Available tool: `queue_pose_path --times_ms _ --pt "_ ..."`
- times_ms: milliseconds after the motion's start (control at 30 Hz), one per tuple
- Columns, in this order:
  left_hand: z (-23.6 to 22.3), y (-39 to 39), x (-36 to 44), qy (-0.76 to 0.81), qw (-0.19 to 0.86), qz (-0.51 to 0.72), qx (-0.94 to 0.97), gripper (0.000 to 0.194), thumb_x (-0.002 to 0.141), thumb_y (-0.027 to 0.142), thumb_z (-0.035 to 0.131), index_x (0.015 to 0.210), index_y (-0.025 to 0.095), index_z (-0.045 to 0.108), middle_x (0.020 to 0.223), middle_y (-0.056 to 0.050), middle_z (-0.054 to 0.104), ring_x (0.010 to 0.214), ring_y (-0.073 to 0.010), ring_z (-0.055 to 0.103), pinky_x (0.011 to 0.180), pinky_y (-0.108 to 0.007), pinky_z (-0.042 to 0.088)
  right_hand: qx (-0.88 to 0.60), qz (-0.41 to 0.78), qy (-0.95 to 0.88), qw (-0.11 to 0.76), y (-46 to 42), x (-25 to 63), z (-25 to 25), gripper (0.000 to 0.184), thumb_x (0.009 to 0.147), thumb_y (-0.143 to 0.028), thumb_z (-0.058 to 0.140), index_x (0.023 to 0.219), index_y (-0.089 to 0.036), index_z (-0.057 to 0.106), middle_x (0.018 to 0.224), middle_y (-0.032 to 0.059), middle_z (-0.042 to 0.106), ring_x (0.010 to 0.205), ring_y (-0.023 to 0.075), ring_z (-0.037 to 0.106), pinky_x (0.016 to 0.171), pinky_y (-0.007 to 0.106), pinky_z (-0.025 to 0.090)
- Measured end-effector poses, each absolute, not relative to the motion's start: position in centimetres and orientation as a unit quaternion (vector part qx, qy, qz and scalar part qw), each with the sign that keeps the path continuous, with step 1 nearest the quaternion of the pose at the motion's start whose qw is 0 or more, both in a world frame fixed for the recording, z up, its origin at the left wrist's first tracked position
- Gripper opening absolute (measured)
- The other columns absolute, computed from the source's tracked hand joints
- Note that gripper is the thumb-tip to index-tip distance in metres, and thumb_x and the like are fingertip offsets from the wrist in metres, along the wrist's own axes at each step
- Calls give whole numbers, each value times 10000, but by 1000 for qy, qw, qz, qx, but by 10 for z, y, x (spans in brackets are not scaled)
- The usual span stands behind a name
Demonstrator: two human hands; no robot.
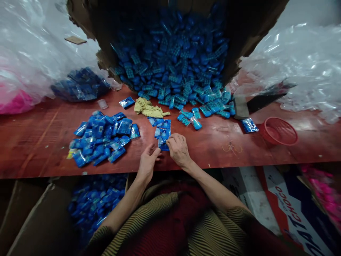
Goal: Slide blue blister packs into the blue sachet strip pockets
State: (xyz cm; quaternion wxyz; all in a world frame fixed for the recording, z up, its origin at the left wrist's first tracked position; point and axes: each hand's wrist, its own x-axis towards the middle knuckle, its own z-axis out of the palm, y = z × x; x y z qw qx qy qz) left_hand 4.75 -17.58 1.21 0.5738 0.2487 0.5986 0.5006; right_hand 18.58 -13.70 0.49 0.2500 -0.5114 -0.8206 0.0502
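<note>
Several flat blue printed cards (pixel 162 133) lie overlapping on the red table in front of me. My right hand (pixel 179 149) has its fingers pinched at the right edge of the nearest blue card (pixel 162 143). Just to the left and nearer the table edge, my left hand (pixel 148 161) is held with thumb and fingers apart, and nothing shows in it. A heap of filled blue packets (pixel 99 137) lies left of it. Beyond the cards, small clear packs of blue pieces (pixel 195 122) spill toward me.
A torn cardboard box (pixel 259 32) full of blue packs stands at the back. Near it are a crumpled yellow cloth (pixel 149 107) and a dark-blue bagged bundle (pixel 81 85). A red basket (pixel 281 131) is at right. Below the table edge sits a container of blue packets (pixel 98 199).
</note>
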Motion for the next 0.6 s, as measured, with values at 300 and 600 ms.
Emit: queue_pose_path --times_ms 300,600 --pt "27 -170 66 508 647 540 177 365 558 368 780 786 135 617 667 -7 657 494 -98 577 460 -204 433 -535 293 -686 397 -152 183 9 217 861 -284 523 1030 -172 600 1058 98 615 964 198 556 840 325 451" --pt "12 -164 66 573 543 573 220 278 583 343 746 693 120 623 510 21 598 406 -85 520 416 -195 407 -507 584 -453 444 -144 165 -6 223 747 -386 572 663 -180 553 598 -33 567 540 109 499 538 233 435"
